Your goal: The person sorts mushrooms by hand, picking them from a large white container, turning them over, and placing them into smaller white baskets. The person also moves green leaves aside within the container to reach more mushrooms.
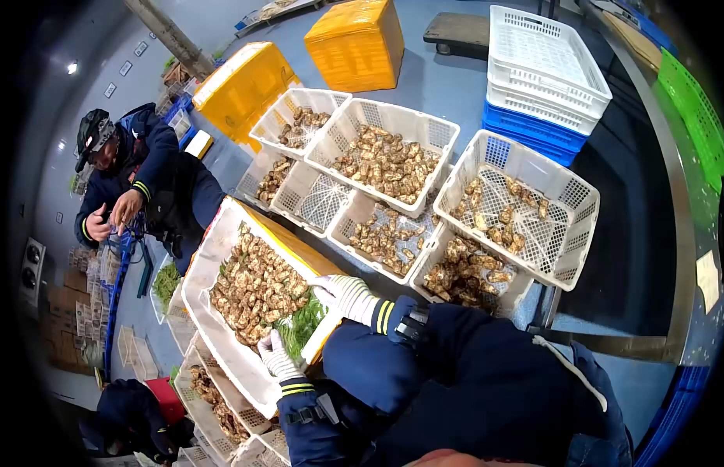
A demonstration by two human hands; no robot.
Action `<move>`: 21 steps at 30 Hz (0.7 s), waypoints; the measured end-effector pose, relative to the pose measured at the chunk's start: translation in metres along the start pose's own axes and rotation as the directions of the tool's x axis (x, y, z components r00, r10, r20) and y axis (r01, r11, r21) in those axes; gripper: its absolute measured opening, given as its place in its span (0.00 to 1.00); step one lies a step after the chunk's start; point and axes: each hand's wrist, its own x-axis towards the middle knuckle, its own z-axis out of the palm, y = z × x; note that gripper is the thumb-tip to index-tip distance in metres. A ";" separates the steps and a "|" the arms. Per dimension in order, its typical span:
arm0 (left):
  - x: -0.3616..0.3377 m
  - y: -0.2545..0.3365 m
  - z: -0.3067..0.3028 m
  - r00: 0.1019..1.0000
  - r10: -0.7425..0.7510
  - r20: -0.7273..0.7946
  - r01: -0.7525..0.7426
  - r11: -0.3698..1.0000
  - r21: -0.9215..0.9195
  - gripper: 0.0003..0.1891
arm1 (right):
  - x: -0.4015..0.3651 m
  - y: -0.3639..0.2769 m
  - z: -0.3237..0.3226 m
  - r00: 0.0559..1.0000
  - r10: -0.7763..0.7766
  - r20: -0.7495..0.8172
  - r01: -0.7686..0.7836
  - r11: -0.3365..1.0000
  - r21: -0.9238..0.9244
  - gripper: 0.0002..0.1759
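Observation:
A foam box with yellow tape on its outside stands tilted in front of me. Brown, stubby mushrooms fill much of it, and green fern leaves lie over their near end. My left hand, in a white striped glove, reaches over the near side, its fingertips at the mushrooms beside the leaves. Across the leaves, my right hand, gloved alike, extends its fingers over the box's other side near the mushrooms. Both hands look open, with nothing visible in them, though some fingertips are partly hidden.
White crates of mushrooms stand in a group at the right. Behind are yellow taped boxes, a stack of white and blue crates and a flat trolley. A co-worker is at the left; another person bends at lower left.

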 end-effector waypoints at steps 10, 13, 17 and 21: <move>0.012 -0.049 0.019 0.959 0.276 0.070 -0.276 0.841 0.465 0.22 | 0.006 0.055 -0.038 0.881 -0.095 0.464 -0.340 0.554 0.760 0.26; 0.017 -0.050 0.018 0.946 0.304 0.116 -0.315 0.768 0.558 0.22 | 0.008 0.068 -0.058 0.800 -0.054 0.598 -0.497 0.498 0.710 0.28; 0.001 -0.025 0.028 0.952 0.271 0.143 -0.304 0.769 0.563 0.22 | 0.009 0.077 -0.059 0.842 0.083 0.533 -0.518 0.401 0.756 0.25; 0.012 -0.048 0.019 0.975 0.186 0.119 -0.221 0.827 0.517 0.21 | 0.014 0.092 -0.063 0.871 0.112 0.479 -0.482 0.386 0.787 0.21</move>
